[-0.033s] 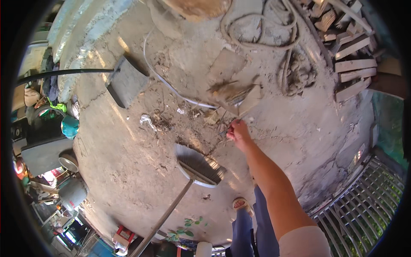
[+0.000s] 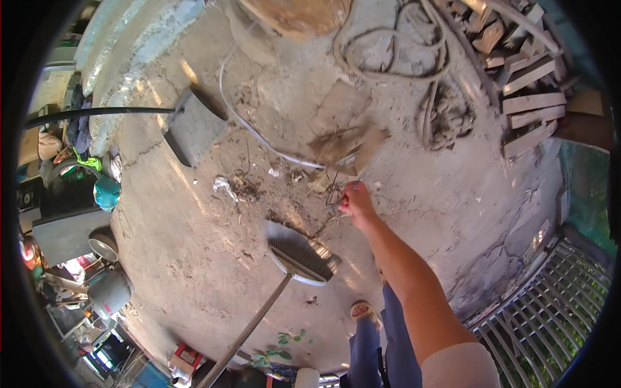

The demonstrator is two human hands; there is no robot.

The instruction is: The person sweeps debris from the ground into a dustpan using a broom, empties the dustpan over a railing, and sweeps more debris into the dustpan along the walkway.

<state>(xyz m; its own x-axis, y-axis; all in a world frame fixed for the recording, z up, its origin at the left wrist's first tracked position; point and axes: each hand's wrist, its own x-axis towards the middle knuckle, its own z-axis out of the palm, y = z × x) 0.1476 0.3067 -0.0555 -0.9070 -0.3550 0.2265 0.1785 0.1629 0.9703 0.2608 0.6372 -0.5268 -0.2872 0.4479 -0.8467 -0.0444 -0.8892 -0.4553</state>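
My right hand (image 2: 354,199) reaches down to the dusty concrete floor (image 2: 194,258), its fingers pinched on thin twigs (image 2: 334,196) among a scatter of dry litter. Just below it a broom head (image 2: 303,253) with a white rim rests on the floor. Its long handle (image 2: 249,330) slants to the lower left and leaves the picture. My left hand is out of sight. My sandalled foot (image 2: 362,312) and blue trouser legs show beneath the arm.
A white cable (image 2: 259,137) curves past a flat grey slab (image 2: 194,126) and a torn brown cardboard piece (image 2: 346,145). A coiled hose (image 2: 388,45) and stacked wood (image 2: 524,84) lie at the top right. A metal grate (image 2: 550,310) is at the right, pots (image 2: 107,291) at the left.
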